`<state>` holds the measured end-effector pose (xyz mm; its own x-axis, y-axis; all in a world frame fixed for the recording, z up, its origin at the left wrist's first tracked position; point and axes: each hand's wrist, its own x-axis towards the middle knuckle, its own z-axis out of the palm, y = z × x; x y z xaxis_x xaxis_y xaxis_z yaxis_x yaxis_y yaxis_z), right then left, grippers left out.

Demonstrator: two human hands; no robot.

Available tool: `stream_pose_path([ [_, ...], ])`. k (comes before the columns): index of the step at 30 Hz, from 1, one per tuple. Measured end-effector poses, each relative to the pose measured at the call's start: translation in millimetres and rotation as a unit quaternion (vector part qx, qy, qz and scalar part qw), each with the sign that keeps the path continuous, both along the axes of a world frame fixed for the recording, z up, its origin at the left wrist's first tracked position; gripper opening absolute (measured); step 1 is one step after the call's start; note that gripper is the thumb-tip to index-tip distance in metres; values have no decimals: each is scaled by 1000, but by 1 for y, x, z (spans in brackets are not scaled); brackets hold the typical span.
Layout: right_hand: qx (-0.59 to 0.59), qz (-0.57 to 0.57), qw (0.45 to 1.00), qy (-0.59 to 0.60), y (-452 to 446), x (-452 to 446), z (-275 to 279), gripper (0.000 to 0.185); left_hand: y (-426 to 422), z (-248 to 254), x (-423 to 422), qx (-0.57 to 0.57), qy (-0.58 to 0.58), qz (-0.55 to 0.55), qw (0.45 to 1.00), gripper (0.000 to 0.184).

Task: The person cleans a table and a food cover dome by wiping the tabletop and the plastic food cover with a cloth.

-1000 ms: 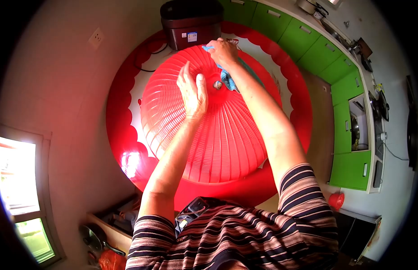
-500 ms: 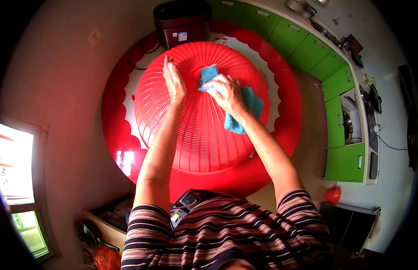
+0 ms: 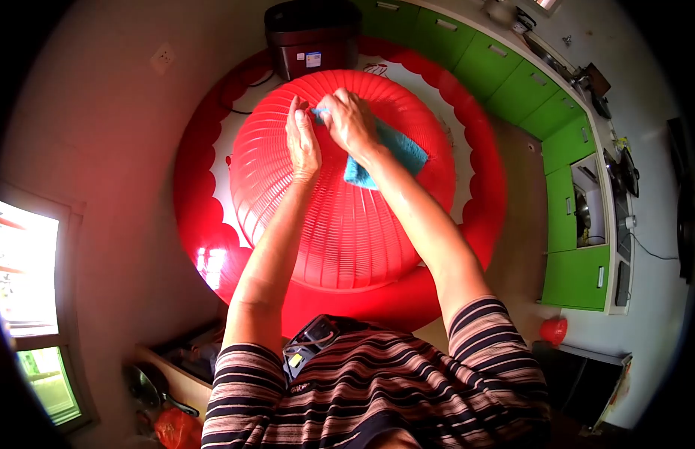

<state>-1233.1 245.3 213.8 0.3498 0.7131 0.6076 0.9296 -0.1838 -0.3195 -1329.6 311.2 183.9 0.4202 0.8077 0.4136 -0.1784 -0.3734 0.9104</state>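
Note:
A big red slatted plastic food cover (image 3: 343,239) stands dome-up on a round red-and-white table (image 3: 478,187). My right hand (image 3: 349,123) is closed on a blue cloth (image 3: 398,150) near the top of the dome. Most of the cloth trails over the cover to the right of that hand, and a small end pokes out at its left. Close by on the left, my left hand (image 3: 303,142) is held edge-on at the cover with its fingers stretched out and nothing in them. Whether its far side presses the cover is hidden.
Behind the cover a dark rice cooker (image 3: 311,45) stands on the table, its cord (image 3: 239,111) lying to the left. Green cabinets (image 3: 497,71) with a cluttered counter run along the right. A window (image 3: 25,262) is at the left; a red bucket (image 3: 554,330) sits lower right.
My right hand has moved left and slightly up with the cloth, coming close to my left hand. The cloth's loose part has slid up and left over the cover. My left hand has barely shifted.

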Motion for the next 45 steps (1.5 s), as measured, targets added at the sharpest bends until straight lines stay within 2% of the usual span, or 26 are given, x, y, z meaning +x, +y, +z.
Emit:
stream_pose_path([
  [1, 4, 1, 1000, 2, 12, 0, 6, 7, 1, -2, 2, 1, -14, 5, 1000, 65],
  [3, -80, -74, 993, -55, 23, 0, 12, 7, 5, -3, 1, -7, -16, 0, 1000, 66],
  [5, -99, -65, 991, -63, 18, -4, 11, 7, 4, -1, 0, -41, -21, -17, 999, 70],
  [6, -114, -53, 990, -70, 17, -6, 10, 14, 5, -2, 0, -40, -23, -18, 999, 70],
  [7, -46, -38, 993, -98, 10, -13, 4, 7, 7, -5, 2, -49, -47, -18, 998, 70],
  [8, -25, -4, 996, -89, -5, -18, -4, 9, 9, -8, 4, -59, -73, -18, 995, 70],
  [11, -49, -6, 992, -120, -43, -43, 3, 7, 15, -14, 7, -18, -49, 10, 999, 69],
  [14, -44, 18, 999, -18, -75, -53, 1, 4, 11, -6, 4, 17, -33, 11, 999, 66],
  [16, -12, 98, 993, 63, -99, -55, -6, 6, 7, 1, 1, 4, -15, -3, 1000, 62],
  [18, -16, 63, 996, 67, -127, -70, -11, 7, 12, -3, 3, 18, -8, -6, 1000, 56],
  [20, -12, 39, 996, 77, -152, -84, -15, 6, 10, 2, 4, 61, 78, 20, 995, 57],
  [21, -10, 28, 997, 74, -164, -90, -16, 8, 9, 5, 5, 81, 140, 10, 987, 64],
  [22, -1, 25, 998, 56, -174, -94, -20, 13, 6, 11, 7, 165, 244, 37, 955, 69],
  [24, 17, 17, 997, 70, -190, -105, -24, 15, -7, 25, 13, 299, 364, 31, 881, 70],
  [28, -8, -7, 1000, -13, -212, -111, -37, 16, -30, 31, 29, 346, 416, 0, 841, 63],
  [30, 0, -38, 999, -15, -207, -99, -35, 15, -27, 19, 32, 378, 361, 52, 851, 56],
  [32, 34, -47, 998, 25, -188, -71, -26, 14, -30, 20, 31, 366, 378, 33, 850, 56],
  [35, -35, -99, 991, 86, -149, -19, -20, 22, -30, 21, 30, 364, 373, 42, 853, 52],
  [37, -36, -149, 987, 52, -117, 16, -14, 24, -30, 19, 29, 361, 366, 42, 857, 52],
  [38, -75, -149, 983, 72, -101, 36, -9, 21, -31, 19, 29, 358, 354, 43, 863, 52],
  [40, -56, -141, 982, 114, -71, 73, -13, 16, -33, 22, 29, 350, 362, 40, 863, 53],
  [42, -28, -181, 981, 57, -41, 106, -24, 12, -33, 22, 28, 350, 353, 41, 867, 53],
  [44, -32, -222, 972, 67, -20, 131, -20, 12, -34, 21, 28, 354, 347, 49, 867, 52],
  [45, -74, -253, 960, 95, -10, 143, -18, 16, -34, 22, 28, 347, 343, 44, 872, 52],
])
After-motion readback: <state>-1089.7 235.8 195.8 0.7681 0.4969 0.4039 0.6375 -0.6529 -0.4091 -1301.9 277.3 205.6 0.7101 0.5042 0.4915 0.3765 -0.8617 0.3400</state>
